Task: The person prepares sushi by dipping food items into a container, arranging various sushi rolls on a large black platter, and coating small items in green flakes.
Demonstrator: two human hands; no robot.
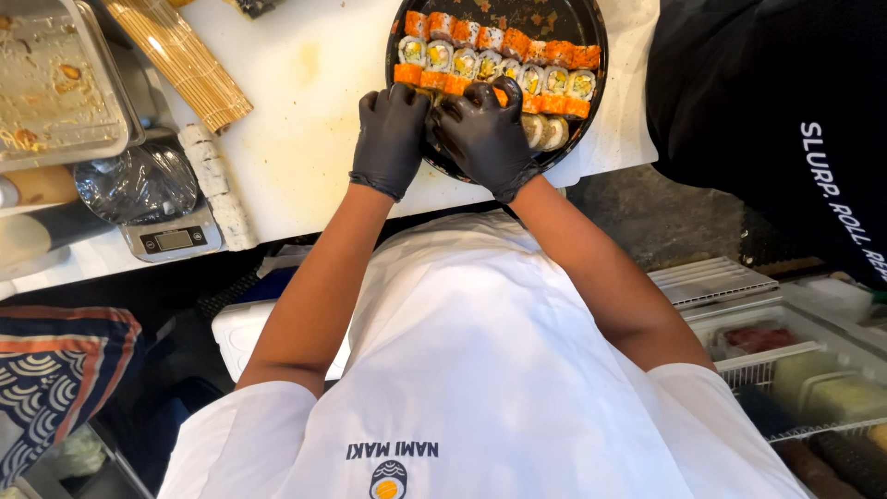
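Fingertips [413,92] of both black-gloved hands are pressed down at the near side of the round black tray [591,37], bent over the sushi pieces there. Left hand [391,137] rests with its fingers curled onto the left end of the front orange-topped row [434,81]; right hand [482,136] lies touching it, fingers bent over the middle of that row, covering several pieces. Whether either hand actually pinches a piece cannot be told, since the gloves hide the contact.

Sushi rolls [490,63] fill the tray in rows: orange-topped pieces at the far edge, pale yellow-centred pieces in the middle, orange-topped pieces again nearest the hands, and two pale pieces [545,132] just right of the right hand. Tray sits on a white cutting board [305,139]. Left of the hands lie an uncut white roll [217,185], a bamboo mat [180,60], a film-wrapped kitchen scale [162,217] and a soiled metal tray [55,83]. A second person's black sleeve [776,120] stands at the right.
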